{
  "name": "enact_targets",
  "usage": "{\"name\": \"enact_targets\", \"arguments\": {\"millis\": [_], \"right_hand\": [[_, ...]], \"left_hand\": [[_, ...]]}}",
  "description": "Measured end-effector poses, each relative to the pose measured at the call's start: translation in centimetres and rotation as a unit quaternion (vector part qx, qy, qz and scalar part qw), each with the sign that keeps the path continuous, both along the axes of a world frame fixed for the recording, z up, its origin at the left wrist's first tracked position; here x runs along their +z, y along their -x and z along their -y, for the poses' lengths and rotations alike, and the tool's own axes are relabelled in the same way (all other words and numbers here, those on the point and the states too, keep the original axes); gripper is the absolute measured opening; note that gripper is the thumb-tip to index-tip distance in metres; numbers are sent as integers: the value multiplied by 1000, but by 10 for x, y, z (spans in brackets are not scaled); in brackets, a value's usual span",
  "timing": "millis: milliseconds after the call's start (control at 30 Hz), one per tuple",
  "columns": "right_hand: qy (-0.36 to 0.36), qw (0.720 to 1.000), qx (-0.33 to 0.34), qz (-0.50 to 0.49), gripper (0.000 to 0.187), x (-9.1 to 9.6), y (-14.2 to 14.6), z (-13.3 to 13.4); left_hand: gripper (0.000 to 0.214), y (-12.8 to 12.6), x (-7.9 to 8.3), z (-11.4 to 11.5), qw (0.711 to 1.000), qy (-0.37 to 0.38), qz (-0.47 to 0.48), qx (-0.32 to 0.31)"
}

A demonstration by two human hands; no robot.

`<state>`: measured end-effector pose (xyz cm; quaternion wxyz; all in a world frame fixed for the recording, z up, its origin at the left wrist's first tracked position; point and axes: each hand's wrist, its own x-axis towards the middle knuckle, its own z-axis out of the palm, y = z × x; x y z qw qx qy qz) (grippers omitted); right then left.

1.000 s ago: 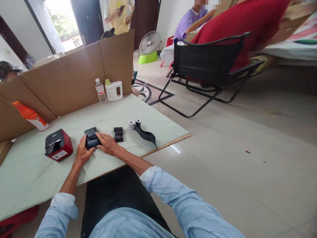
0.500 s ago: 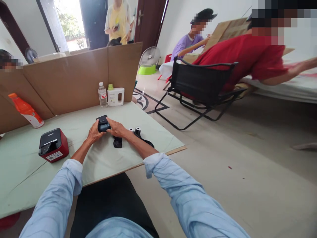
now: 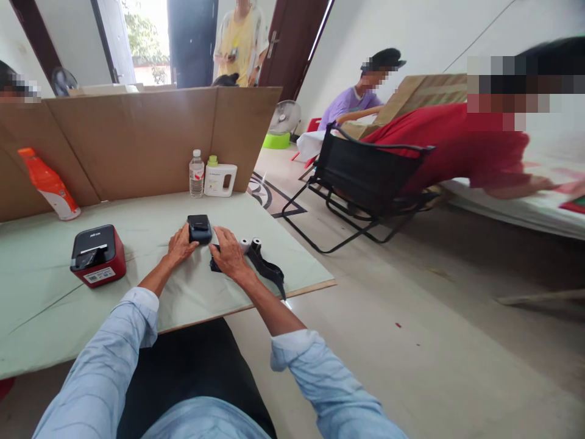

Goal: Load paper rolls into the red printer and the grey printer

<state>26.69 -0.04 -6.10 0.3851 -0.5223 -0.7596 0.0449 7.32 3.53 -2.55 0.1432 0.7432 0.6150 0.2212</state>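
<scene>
A small black portable printer [image 3: 200,229] is on the pale-green tabletop. My left hand [image 3: 181,242] grips its left side and near corner, the thumb along the front edge. Just right of the printer, apart from it, my right hand [image 3: 228,251] is open, fingers reaching forward. Under that hand lies a black object [image 3: 214,261], mostly covered, whose kind I cannot make out. Close to the right wrist are a white paper roll [image 3: 245,245], another roll with a black rim [image 3: 256,245] and a black strap [image 3: 269,268] hanging past the table edge.
A red and black label printer [image 3: 97,256] stands at the left. An orange bottle [image 3: 49,183], a water bottle [image 3: 196,175] and a white jug [image 3: 220,178] stand against the cardboard screen [image 3: 146,143]. Right of the table are a black folding chair [image 3: 370,174] and a person in red [image 3: 457,143].
My right hand has let go of the portable printer and moved right and down over the black object. My left hand stays at the printer. The person in red has leaned lower.
</scene>
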Motion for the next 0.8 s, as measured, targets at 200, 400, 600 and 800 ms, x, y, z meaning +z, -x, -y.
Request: {"name": "enact_targets", "arguments": {"millis": [200,400,600,800], "right_hand": [[20,999,-30,10,59,-34,-3,24],[16,998,-52,-4,54,-44,-6,21],[27,996,-58,-64,46,-44,-7,25],[37,993,-61,-98,42,-40,-5,34]], "left_hand": [[53,-16,12,17,996,42,-57,46],[52,-9,8,36,996,21,-79,21],[37,-9,-9,55,992,-20,-92,-84],[20,-25,-17,65,986,-28,-53,-153]]}}
